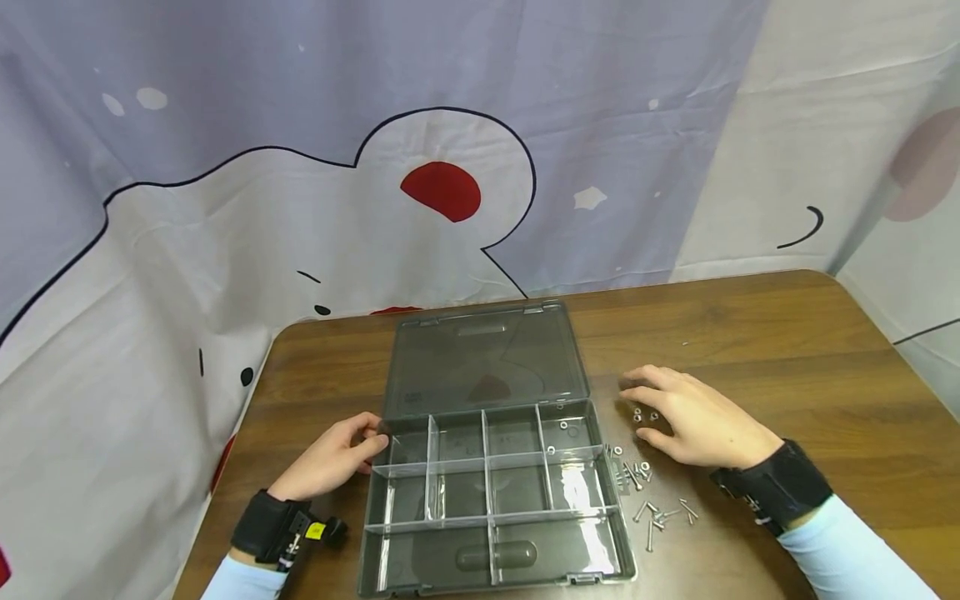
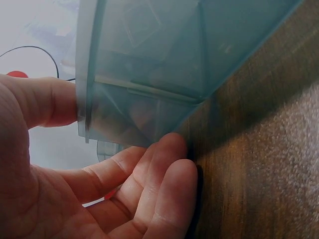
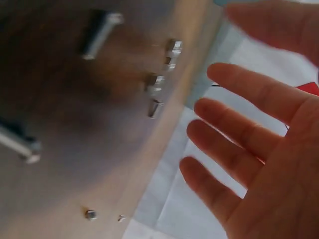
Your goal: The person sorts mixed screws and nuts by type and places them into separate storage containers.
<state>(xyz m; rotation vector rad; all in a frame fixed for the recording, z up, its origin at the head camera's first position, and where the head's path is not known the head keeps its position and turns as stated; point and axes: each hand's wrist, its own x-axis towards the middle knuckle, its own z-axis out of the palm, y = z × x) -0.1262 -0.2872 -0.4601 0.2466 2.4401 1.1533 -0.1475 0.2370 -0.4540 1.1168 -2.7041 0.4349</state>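
A grey see-through organizer box [image 1: 491, 492] lies open on the wooden table [image 1: 750, 333], its lid [image 1: 483, 358] folded flat behind it. My left hand [image 1: 352, 446] holds the box's left rim near the hinge. In the left wrist view the thumb [image 2: 55, 102] presses the box wall [image 2: 149, 64] and the fingers [image 2: 164, 169] lie against its base. My right hand [image 1: 675, 412] hovers flat, fingers spread, over a few small nuts [image 1: 645, 414] to the right of the box. The right wrist view shows the right hand [image 3: 239, 114] holding nothing, with nuts [image 3: 154, 82] and a screw [image 3: 99, 32] below it.
Several loose screws [image 1: 660, 512] and more hardware [image 1: 630, 471] lie by the box's right side. Two nuts [image 1: 562, 425] sit in the back right compartment. A printed curtain [image 1: 450, 167] hangs behind the table. Bare wood stretches to the far right.
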